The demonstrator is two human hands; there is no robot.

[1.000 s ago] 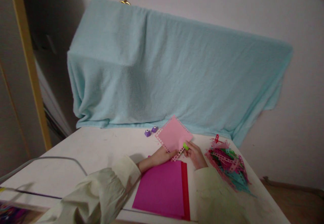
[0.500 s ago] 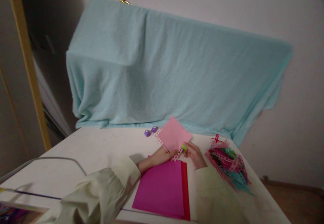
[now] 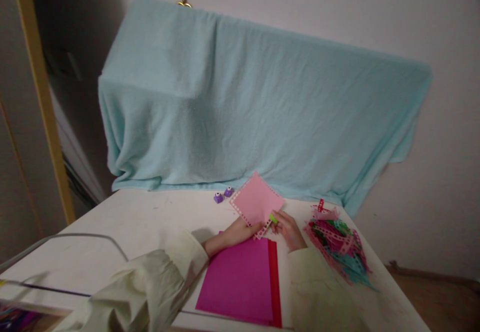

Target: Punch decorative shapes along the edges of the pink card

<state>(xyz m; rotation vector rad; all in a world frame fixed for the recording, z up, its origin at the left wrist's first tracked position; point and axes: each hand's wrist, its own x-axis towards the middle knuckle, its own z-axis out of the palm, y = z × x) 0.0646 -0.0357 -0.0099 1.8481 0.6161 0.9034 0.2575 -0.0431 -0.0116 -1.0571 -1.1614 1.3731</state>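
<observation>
- The place looked like a room in a home, set up as a small paper-craft corner.
- A plain white table [image 3: 157,222] stood pushed into a corner against bare, pale walls [image 3: 375,12].
- A light-blue fleece blanket [image 3: 243,107] was draped over something bulky at the back of the table, a household touch.
- Sheets of magenta and red craft paper [image 3: 240,282] lay on the table, near a pile of punched paper trimmings [image 3: 339,247].
- Two small purple craft punches [image 3: 223,195] sat by the blanket's hem.
- A yellow wooden frame [image 3: 41,97], perhaps a door or cupboard edge, rose at the left.
</observation>
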